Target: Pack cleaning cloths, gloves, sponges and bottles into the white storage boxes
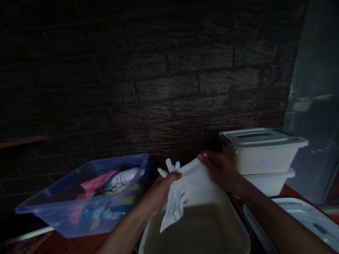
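Observation:
Both my hands hold a white cloth (190,187), perhaps a glove, since finger-like tips stick up at its top left. My left hand (159,192) is closed on the cloth's left side. My right hand (221,171) pinches its upper right corner. The cloth hangs over an open pale plastic tub (238,233) right below my hands; its lower end droops into the tub.
A clear blue-tinted bin (53,211) with a white bottle (123,177) and colourful packets stands at left. Two stacked cream lidded boxes (261,153) stand at right. A loose white lid (304,215) lies lower right. A dark brick wall (169,77) is close behind.

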Demonstrator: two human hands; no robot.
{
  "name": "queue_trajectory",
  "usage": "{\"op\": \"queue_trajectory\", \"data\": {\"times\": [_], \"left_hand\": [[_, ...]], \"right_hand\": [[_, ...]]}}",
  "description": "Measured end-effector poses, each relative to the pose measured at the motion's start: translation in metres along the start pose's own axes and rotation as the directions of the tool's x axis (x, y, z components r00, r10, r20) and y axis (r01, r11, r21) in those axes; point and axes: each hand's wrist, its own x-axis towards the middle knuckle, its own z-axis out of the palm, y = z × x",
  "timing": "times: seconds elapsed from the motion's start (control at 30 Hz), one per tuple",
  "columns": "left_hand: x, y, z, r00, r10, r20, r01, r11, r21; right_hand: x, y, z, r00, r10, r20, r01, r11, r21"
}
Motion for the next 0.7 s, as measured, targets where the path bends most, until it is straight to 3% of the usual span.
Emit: {"op": "queue_trajectory", "data": {"times": [0.2,0.37,0.5,0.6,0.7], "left_hand": [[-0.004,-0.004,-0.006,0.995,0.003,0.102,-0.028,0.969,0.245],[-0.010,-0.001,-0.005,0.989,-0.106,0.102,0.069,0.946,0.318],[-0.011,0.001,-0.003,0.955,-0.216,0.202,0.143,0.935,0.323],[-0.008,0.002,-0.003,0.955,-0.158,0.253,0.074,0.947,0.312],[-0.005,0.003,-0.005,0.971,-0.080,0.224,0.009,0.954,0.300]], "right_hand": [[0.004,0.010,0.005,0.997,-0.047,-0.063,0.044,0.998,-0.046],[0.008,0.010,-0.009,0.992,-0.043,-0.118,0.031,0.994,-0.101],[0.008,0.007,-0.018,0.982,-0.082,-0.168,0.050,0.981,-0.187],[0.007,0.006,-0.018,0.987,-0.086,-0.137,0.058,0.979,-0.198],[0.007,0.009,-0.018,0.989,-0.070,-0.130,0.047,0.984,-0.172]]}}
